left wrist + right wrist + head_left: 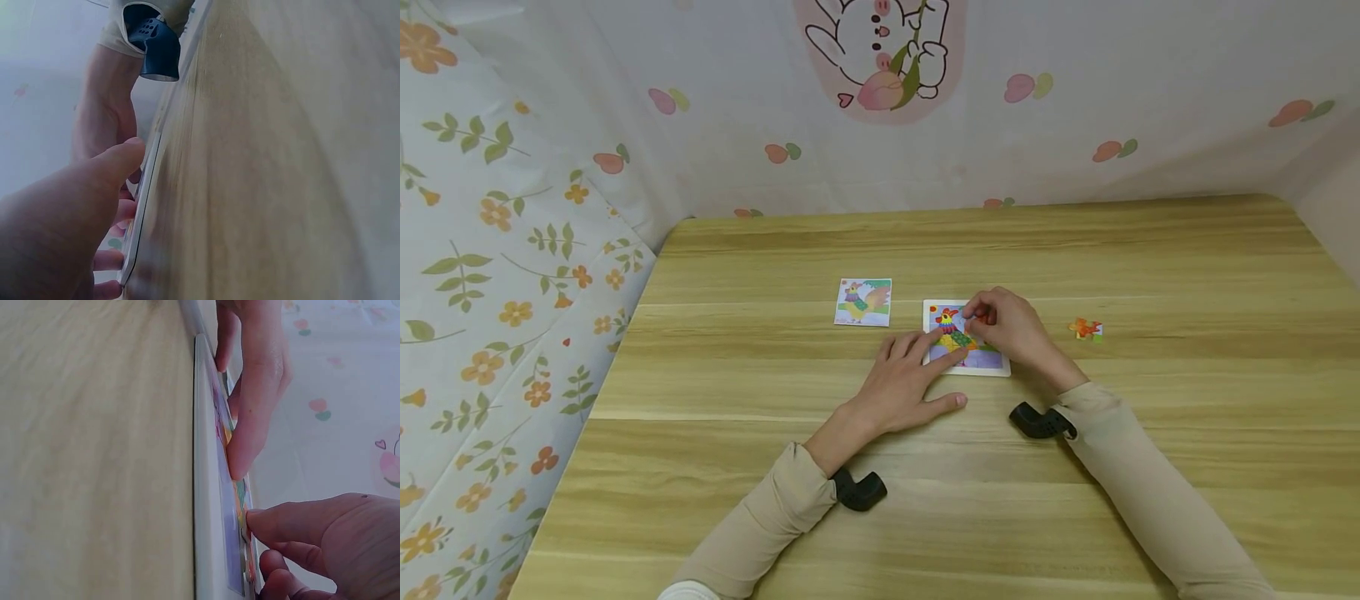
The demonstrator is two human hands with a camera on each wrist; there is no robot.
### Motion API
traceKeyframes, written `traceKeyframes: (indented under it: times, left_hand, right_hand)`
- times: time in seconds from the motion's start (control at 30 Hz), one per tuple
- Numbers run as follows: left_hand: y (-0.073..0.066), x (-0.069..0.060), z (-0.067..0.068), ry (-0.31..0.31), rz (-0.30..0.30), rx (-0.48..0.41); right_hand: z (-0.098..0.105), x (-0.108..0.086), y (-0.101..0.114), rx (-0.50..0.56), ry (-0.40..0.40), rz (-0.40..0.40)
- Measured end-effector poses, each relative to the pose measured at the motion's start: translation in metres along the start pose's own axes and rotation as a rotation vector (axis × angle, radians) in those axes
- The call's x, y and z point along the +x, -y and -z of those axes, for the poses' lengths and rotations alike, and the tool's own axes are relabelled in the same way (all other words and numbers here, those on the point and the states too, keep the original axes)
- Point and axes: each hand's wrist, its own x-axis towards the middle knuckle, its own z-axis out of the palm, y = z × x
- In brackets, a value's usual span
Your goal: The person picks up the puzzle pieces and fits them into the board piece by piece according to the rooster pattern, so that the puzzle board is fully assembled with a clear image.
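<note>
A square jigsaw puzzle of a colourful rooster lies in a white-rimmed puzzle tray point(970, 374) on the table. My left hand point(901, 386) lies flat and spread, with its fingertips resting on the tray's left part and the picture. Over the tray's upper right part, my right hand point(1013, 327) has thumb and fingers brought together, pinching a small puzzle piece point(245, 536) against the picture. Most of that piece is hidden by the fingers. In the left wrist view the tray point(145, 199) appears edge-on beyond the left thumb.
A square picture card point(863, 302) of the same rooster lies left of the tray. To the right is a small cluster of orange and red puzzle pieces point(1086, 328). The wooden table point(737, 350) meets a patterned curtain point(715, 133) at its back.
</note>
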Motion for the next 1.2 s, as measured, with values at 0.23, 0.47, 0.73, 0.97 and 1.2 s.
traceKeyframes:
  times: [0.23, 0.47, 0.73, 0.97, 1.2]
  left_hand:
    - [-0.0012, 0.0002, -0.0004, 0.006, 0.006, 0.001]
    - [-0.0032, 0.0003, 0.0002, 0.004, 0.007, 0.007]
    - [-0.0034, 0.0004, -0.001, -0.008, 0.007, 0.014]
    - [-0.0037, -0.001, -0.0019, -0.013, 0.018, 0.01]
    - [-0.0045, 0.0007, -0.0005, 0.01, 0.033, -0.01]
  right_hand:
    - [-0.001, 0.0002, 0.0004, -0.023, -0.002, -0.007]
    - [0.0001, 0.0012, 0.0051, -0.055, 0.014, -0.003]
    - [0.0024, 0.0024, 0.0092, -0.07, 0.054, 0.0]
    - [0.0045, 0.0025, 0.0032, -0.064, 0.115, 0.05]
    - [0.003, 0.0038, 0.0092, -0.059, 0.114, -0.005]
